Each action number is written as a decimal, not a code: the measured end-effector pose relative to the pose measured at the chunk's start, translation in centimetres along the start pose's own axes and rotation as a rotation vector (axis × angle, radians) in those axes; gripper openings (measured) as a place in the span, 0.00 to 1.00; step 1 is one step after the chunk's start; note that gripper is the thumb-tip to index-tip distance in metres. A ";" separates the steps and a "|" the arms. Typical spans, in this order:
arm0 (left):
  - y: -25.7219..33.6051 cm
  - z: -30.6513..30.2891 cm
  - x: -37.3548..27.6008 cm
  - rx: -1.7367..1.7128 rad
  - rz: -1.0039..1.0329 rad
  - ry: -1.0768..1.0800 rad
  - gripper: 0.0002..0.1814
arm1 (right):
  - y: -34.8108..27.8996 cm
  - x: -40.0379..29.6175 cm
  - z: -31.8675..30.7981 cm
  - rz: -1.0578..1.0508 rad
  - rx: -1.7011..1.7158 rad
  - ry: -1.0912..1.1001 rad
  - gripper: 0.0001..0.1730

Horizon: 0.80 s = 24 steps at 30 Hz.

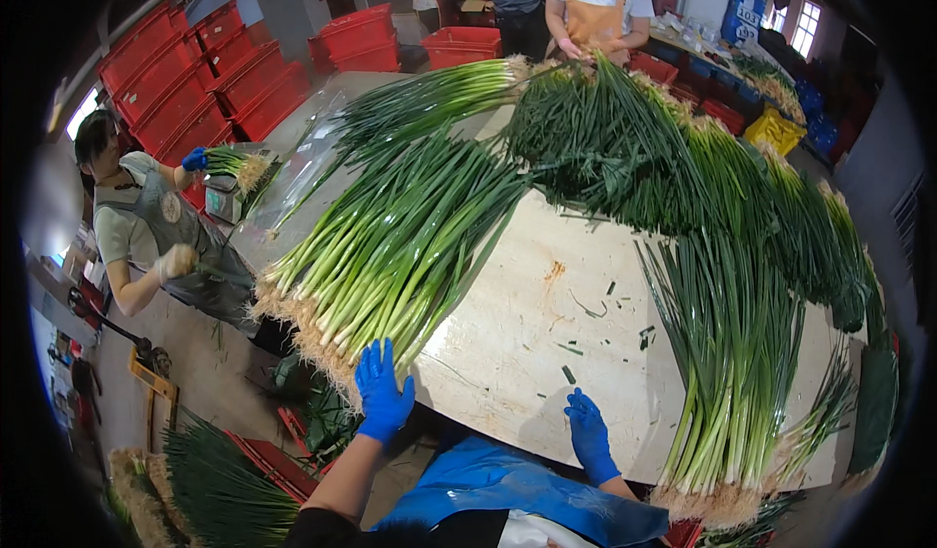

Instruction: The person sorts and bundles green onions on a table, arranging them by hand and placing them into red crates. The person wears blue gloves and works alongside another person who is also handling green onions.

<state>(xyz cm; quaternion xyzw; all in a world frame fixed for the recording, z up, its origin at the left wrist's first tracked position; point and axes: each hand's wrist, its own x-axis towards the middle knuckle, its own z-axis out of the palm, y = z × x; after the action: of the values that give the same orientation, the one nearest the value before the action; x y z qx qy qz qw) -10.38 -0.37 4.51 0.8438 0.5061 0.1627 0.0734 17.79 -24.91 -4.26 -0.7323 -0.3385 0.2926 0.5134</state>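
Observation:
My left hand [384,394], in a blue glove, lies with fingers stretched out against the root ends of a wide pile of green onions [410,233]. Its thumb stands apart, and no stalk is gripped. These onions are spread on the left of the pale tabletop [512,328], their pale roots [322,336] hanging over the near left edge. My right hand [591,434], also blue-gloved, is by the table's near edge, fingers slightly bent, with nothing visible in it. To its right rests another bundle of green onions [739,372], roots towards me.
More green onions [600,145] are heaped along the far and right sides. Leaf scraps [569,374] dot the tabletop. At left, a person [168,233] holds a bunch over a scale [223,200]. Another person [596,14] stands opposite. Red crates [176,87] are stacked behind.

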 end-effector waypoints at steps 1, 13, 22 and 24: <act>-0.1 0.2 0.3 0.032 -0.031 -0.082 0.44 | -1.4 0.2 -0.4 0.038 -0.017 -0.038 0.23; -4.6 2.5 2.0 0.049 0.099 -0.214 0.35 | -4.5 -4.4 -1.1 0.248 0.121 0.336 0.33; 4.5 2.3 3.2 -0.371 0.319 -0.216 0.39 | -8.4 -7.5 -16.0 -0.018 -0.943 0.861 0.53; 8.6 3.0 3.0 -0.494 0.368 -0.283 0.40 | -8.4 -8.4 -19.9 0.224 -1.021 0.887 0.54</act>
<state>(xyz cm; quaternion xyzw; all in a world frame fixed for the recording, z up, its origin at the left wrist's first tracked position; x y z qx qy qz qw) -0.93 -1.71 4.80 0.8919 0.2755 0.1722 0.3145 26.59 -40.54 10.41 -0.9638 -0.1139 -0.1802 0.1604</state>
